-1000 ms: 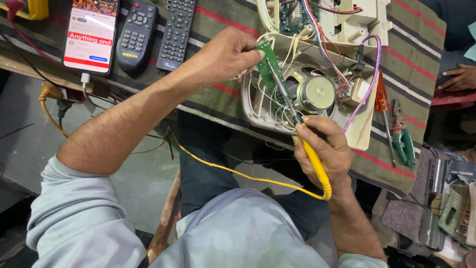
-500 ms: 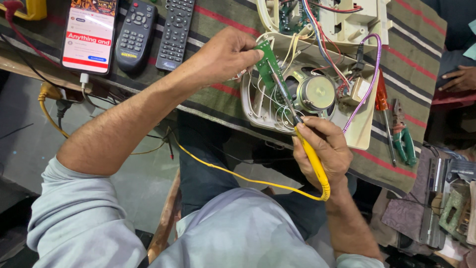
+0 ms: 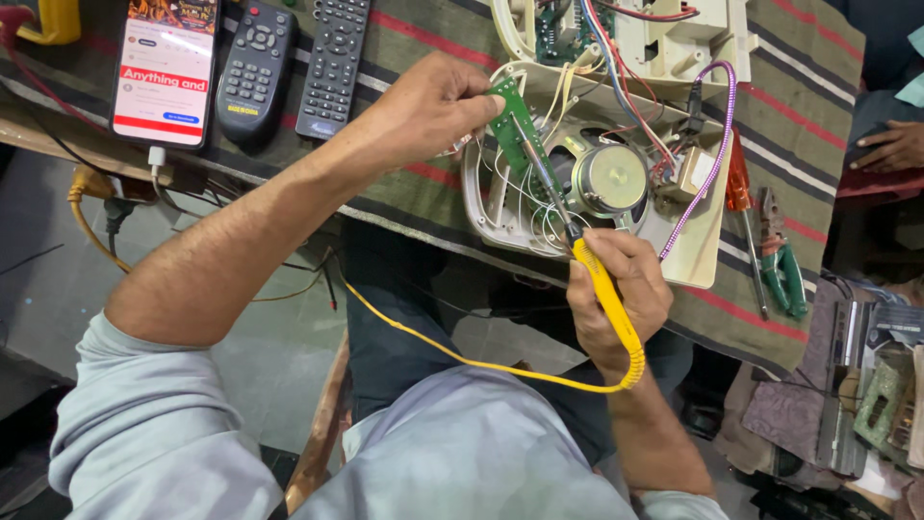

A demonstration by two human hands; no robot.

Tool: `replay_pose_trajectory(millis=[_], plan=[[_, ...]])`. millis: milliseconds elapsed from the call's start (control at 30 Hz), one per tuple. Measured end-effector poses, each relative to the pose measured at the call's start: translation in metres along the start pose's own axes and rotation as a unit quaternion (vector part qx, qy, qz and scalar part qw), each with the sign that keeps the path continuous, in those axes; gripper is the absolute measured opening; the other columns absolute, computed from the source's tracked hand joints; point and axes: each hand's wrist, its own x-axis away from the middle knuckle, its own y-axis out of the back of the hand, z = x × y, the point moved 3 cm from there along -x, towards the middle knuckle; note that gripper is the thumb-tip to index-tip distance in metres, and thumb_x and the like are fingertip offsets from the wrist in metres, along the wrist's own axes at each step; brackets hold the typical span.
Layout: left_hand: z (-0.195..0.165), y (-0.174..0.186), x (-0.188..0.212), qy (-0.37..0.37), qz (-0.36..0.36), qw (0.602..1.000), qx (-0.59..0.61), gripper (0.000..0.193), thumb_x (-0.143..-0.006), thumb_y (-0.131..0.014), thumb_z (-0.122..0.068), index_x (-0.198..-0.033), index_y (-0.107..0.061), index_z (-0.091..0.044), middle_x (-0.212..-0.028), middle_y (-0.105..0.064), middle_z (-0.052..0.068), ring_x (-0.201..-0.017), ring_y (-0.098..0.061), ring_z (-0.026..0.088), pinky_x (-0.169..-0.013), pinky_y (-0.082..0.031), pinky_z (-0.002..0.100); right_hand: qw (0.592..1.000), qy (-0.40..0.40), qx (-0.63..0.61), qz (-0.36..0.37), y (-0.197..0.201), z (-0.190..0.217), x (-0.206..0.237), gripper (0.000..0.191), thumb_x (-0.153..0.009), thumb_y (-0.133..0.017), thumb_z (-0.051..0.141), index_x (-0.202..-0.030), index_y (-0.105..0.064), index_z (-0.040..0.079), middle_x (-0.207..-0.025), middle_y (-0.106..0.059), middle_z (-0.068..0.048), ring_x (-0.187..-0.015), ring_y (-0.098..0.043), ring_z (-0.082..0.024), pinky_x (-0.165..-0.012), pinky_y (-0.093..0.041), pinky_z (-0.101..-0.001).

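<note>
My left hand (image 3: 433, 106) pinches a small green circuit board (image 3: 511, 130) and holds it tilted over an opened cream plastic casing (image 3: 688, 255). My right hand (image 3: 616, 294) grips a yellow-handled soldering iron (image 3: 602, 289); its metal tip reaches up onto the green board. A round speaker (image 3: 606, 178) sits inside the casing, amid white, red and purple wires (image 3: 707, 164). The iron's yellow cord (image 3: 462, 356) loops down across my lap.
A phone (image 3: 164, 72) with a lit screen and two black remotes (image 3: 294, 63) lie on the striped cloth (image 3: 828, 125) at left. A red-handled screwdriver (image 3: 741, 207) and green-handled pliers (image 3: 782, 260) lie at right. Another person's hand (image 3: 890, 149) rests at the far right.
The soldering iron's tip has crept slightly higher along the green board. Both hands keep nearly the same places.
</note>
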Motion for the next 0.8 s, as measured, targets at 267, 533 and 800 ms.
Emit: replay_pose_trajectory(millis=[267, 533, 800], plan=[[0.005, 0.000, -0.001, 0.013, 0.012, 1.000, 0.005, 0.028, -0.103, -0.060, -0.021, -0.085, -0.072, -0.002, -0.063, -0.058, -0.003, -0.054, -0.052, 0.004, -0.047, -0.041, 0.025, 0.999, -0.016, 0.015, -0.023, -0.005, -0.003, 0.005, 0.024, -0.096, -0.069, 0.002, -0.119, -0.070, -0.002, -0.109, -0.071, -0.016, -0.098, -0.071, -0.026, -0.090, -0.057, -0.0313], [0.000, 0.004, -0.006, 0.071, 0.040, 0.997, -0.007, 0.024, -0.100, -0.060, -0.023, -0.089, -0.074, -0.006, -0.064, -0.064, -0.002, -0.051, -0.059, 0.008, -0.045, -0.044, 0.024, 0.999, -0.015, 0.046, -0.019, 0.014, 0.009, 0.008, 0.023, -0.096, -0.067, 0.004, -0.118, -0.070, -0.003, -0.112, -0.070, -0.018, -0.097, -0.072, -0.026, -0.090, -0.058, -0.0310], [-0.001, 0.005, -0.011, 0.054, 0.046, 0.997, 0.021, 0.025, -0.100, -0.063, -0.021, -0.087, -0.074, -0.002, -0.066, -0.065, 0.001, -0.049, -0.058, 0.007, -0.044, -0.042, 0.024, 1.000, 0.013, 0.003, 0.015, 0.018, 0.024, 0.022, 0.022, -0.093, -0.071, 0.005, -0.114, -0.069, -0.003, -0.108, -0.071, -0.018, -0.092, -0.073, -0.024, -0.081, -0.059, -0.0281]])
